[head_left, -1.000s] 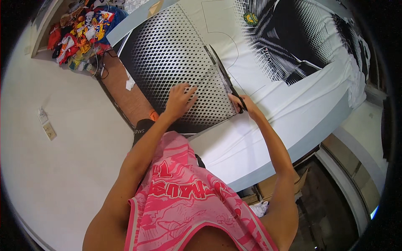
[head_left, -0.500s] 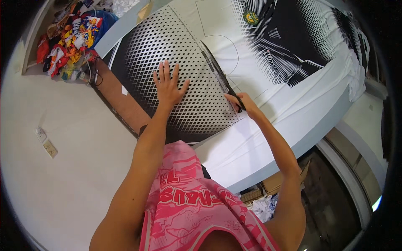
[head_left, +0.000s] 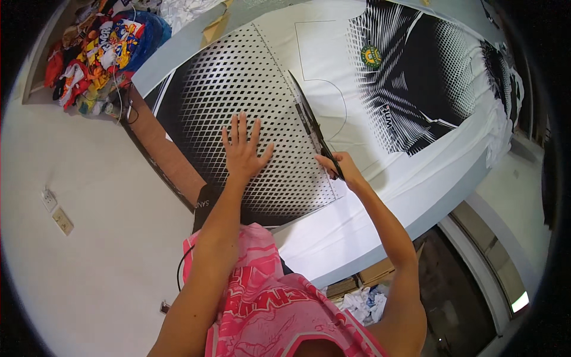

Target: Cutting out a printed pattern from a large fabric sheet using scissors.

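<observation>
Over on the left, heaped clothes (head_left: 122,47) carry bold pale lettering, beside the bench (head_left: 159,63). Next, the left hand (head_left: 244,159) lies palm down, fingers spread, on a diamond-patterned fabric (head_left: 241,89) laid out across the bench; that forearm comes nearly straight up from below. Red block letters cross the wearer's pink top (head_left: 270,300). Long dark scissors (head_left: 310,122) slant along the fabric's right side, the right hand (head_left: 344,169) closed around their handles, elbow bent outward. Further right, a black-and-white printed panel (head_left: 425,77) bears small lettering and a round green-and-yellow badge (head_left: 370,56).
</observation>
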A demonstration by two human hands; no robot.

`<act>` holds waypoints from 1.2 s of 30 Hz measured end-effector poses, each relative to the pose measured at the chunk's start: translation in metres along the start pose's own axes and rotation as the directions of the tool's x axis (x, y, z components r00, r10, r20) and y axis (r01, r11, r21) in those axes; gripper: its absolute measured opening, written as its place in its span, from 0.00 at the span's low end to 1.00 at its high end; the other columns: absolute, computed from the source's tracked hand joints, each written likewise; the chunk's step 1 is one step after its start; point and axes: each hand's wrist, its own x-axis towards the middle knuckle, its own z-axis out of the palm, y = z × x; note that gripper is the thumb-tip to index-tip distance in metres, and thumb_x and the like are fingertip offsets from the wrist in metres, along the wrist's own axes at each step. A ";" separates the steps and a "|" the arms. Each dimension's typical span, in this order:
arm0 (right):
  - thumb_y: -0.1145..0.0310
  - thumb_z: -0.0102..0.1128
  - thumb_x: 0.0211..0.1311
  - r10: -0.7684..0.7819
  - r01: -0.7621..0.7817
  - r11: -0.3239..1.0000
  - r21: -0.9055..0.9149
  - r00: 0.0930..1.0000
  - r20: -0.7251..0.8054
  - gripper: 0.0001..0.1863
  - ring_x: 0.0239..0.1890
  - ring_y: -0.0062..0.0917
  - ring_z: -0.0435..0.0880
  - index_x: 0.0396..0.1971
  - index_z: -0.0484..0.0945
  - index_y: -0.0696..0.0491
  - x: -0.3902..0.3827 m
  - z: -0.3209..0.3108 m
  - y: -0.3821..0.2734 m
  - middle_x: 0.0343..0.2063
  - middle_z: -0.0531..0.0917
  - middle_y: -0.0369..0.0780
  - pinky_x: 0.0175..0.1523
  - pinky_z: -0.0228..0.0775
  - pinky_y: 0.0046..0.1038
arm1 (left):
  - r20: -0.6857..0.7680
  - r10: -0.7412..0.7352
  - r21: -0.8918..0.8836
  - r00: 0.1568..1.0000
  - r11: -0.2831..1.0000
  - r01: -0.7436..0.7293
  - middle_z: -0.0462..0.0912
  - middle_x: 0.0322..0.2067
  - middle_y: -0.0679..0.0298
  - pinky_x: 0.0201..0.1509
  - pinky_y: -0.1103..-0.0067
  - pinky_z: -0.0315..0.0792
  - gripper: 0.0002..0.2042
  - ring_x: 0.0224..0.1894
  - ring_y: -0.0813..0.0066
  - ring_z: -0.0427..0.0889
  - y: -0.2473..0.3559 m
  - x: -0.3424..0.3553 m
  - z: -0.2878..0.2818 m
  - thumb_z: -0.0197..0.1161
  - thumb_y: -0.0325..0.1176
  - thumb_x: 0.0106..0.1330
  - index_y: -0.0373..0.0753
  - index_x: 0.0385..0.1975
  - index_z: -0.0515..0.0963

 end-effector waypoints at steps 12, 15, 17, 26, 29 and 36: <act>0.49 0.72 0.58 -0.064 0.063 0.997 0.038 0.998 0.004 0.23 0.13 0.13 0.69 0.16 0.75 0.49 0.024 0.008 -0.043 0.12 0.72 0.30 0.21 0.57 0.18 | -0.009 -0.011 0.008 1.000 1.000 0.011 0.52 0.75 0.54 0.75 0.51 0.43 0.36 0.76 0.53 0.51 -0.001 0.001 0.002 0.56 0.58 0.67 0.52 0.74 0.60; 0.51 0.66 0.64 -0.051 0.052 0.998 -0.020 0.998 0.037 0.24 0.15 0.16 0.70 0.16 0.72 0.50 0.030 0.008 -0.051 0.13 0.73 0.32 0.23 0.57 0.20 | -0.009 -0.013 0.005 1.000 1.000 0.013 0.52 0.75 0.54 0.75 0.51 0.44 0.37 0.76 0.53 0.51 0.000 0.000 0.002 0.57 0.58 0.67 0.52 0.74 0.59; 0.50 0.67 0.63 -0.024 0.024 0.999 -0.034 1.000 0.010 0.24 0.15 0.15 0.69 0.16 0.73 0.50 0.028 0.007 -0.055 0.13 0.73 0.32 0.23 0.57 0.20 | -0.021 -0.024 -0.008 0.999 1.000 0.024 0.51 0.75 0.55 0.75 0.52 0.44 0.37 0.76 0.53 0.51 0.001 0.000 0.001 0.57 0.58 0.66 0.52 0.74 0.59; 0.47 0.67 0.63 -0.070 0.067 0.997 0.037 0.995 0.067 0.26 0.16 0.17 0.70 0.14 0.72 0.50 0.046 0.012 -0.090 0.13 0.72 0.33 0.25 0.58 0.21 | 0.024 -0.030 -0.010 0.999 0.999 0.030 0.50 0.76 0.56 0.75 0.51 0.44 0.37 0.77 0.55 0.49 0.001 0.001 -0.003 0.58 0.58 0.65 0.52 0.74 0.59; 0.46 0.65 0.63 -0.068 0.069 0.997 -0.017 0.996 0.057 0.27 0.17 0.18 0.70 0.14 0.71 0.50 0.048 0.011 -0.102 0.14 0.73 0.34 0.26 0.58 0.21 | 0.016 -0.022 -0.008 1.000 1.000 0.022 0.51 0.75 0.53 0.75 0.51 0.44 0.38 0.77 0.52 0.50 0.002 0.000 -0.005 0.58 0.58 0.65 0.51 0.74 0.58; 0.45 0.66 0.63 -0.057 0.059 0.996 -0.060 0.998 0.031 0.27 0.16 0.18 0.69 0.14 0.71 0.50 0.052 0.015 -0.117 0.12 0.71 0.33 0.26 0.58 0.21 | 0.039 -0.024 0.002 0.999 1.000 0.024 0.49 0.76 0.53 0.75 0.50 0.43 0.39 0.77 0.53 0.48 0.002 0.000 -0.007 0.58 0.58 0.65 0.51 0.74 0.58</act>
